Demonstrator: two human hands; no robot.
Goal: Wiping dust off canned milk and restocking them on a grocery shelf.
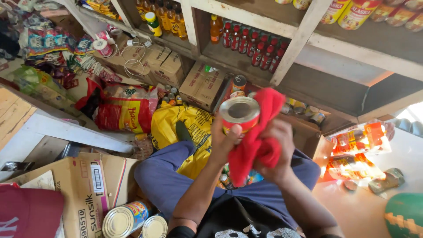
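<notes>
Cluttered shop storeroom, seen from above: rough wooden shelves (304, 33) run across the top, stocked with red-capped sauce bottles (255, 46) and orange drink bottles (169, 17), and the floor below is crowded with goods.

At the centre a tin can (240, 113) with a silver lid and red-orange label is held up in front of the person's knees, lid facing the camera. The left hand (224, 139) wraps it from below and the near side, fingers curled around the wall and the thumb lying up against the rim. Just to the right, touching the can's side, is a red cloth (260, 136); the right hand (275, 152) is closed in a fist around the bunched cloth, pressing it against the can. The cloth's upper corner rises past the lid and its tail hangs down between the two forearms, which come up from the bottom edge and meet at the can.

Under the hands lie the person's legs in blue-grey shorts (169, 176), with a yellow sack (189, 130) behind them. Left of it sits a red rice bag (125, 112), and cardboard boxes (161, 64) stand beneath the shelves. Two more cans (136, 220) rest at the lower left beside a flattened carton (83, 189). On the right, packets of bottled sauce (359, 152) lie in bright light.
</notes>
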